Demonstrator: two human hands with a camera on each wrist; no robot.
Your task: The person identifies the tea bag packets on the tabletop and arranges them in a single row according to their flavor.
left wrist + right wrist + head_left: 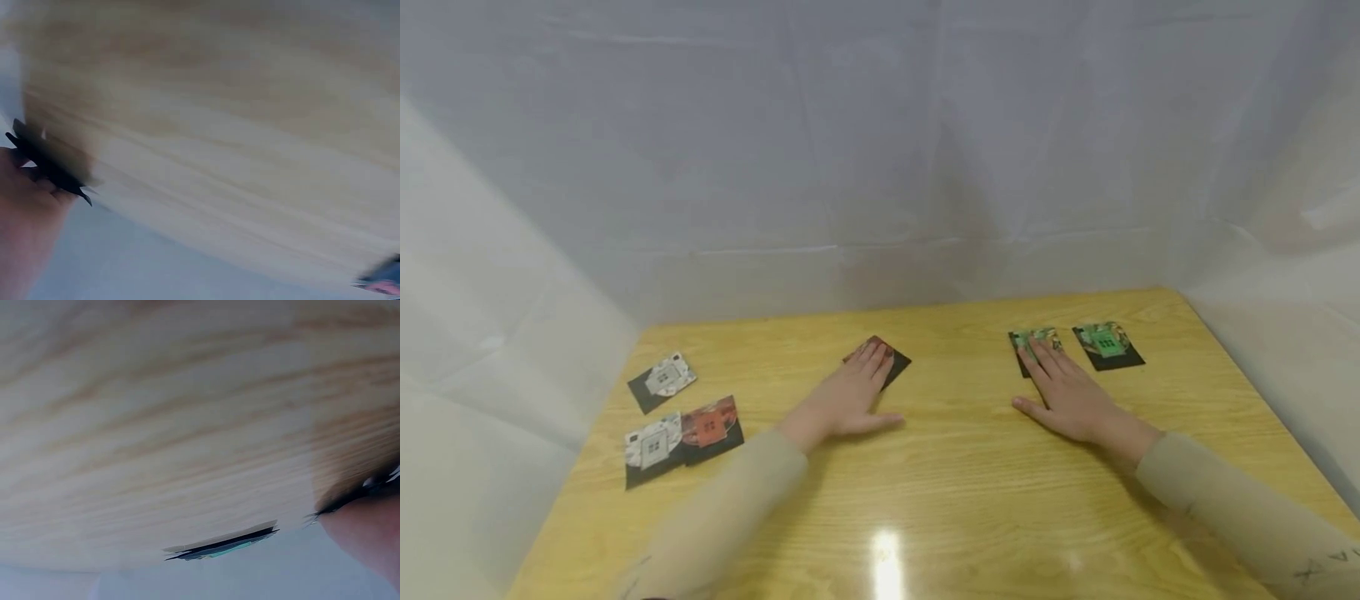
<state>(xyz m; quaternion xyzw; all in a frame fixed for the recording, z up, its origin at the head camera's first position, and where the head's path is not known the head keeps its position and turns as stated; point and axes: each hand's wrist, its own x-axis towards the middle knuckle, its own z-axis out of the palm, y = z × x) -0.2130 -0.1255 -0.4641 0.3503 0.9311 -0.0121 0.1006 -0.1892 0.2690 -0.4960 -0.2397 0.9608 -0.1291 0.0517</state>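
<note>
In the head view my left hand (844, 403) rests palm down, fingers straight, over a dark card with a reddish top (897, 365), covering most of it. Its thumb points right across the wood. Farther right, my right hand (1073, 404) lies with spread fingers on a green and black card (1019, 340), partly hidden beneath them. A second green and black card (1120, 360) lies just right of those fingertips. The left wrist view has my left hand's fingers (31, 219) at a black card (53, 172). In the right wrist view, part of my right hand (369, 537) shows against a dark card edge.
Toward the left edge of the wooden table (955, 500) lie a grey-white card (651, 398), another grey-white card (643, 468) and a red and black card (715, 440) overlapping it. Pale sheeting (880, 150) hangs behind the table and at both sides.
</note>
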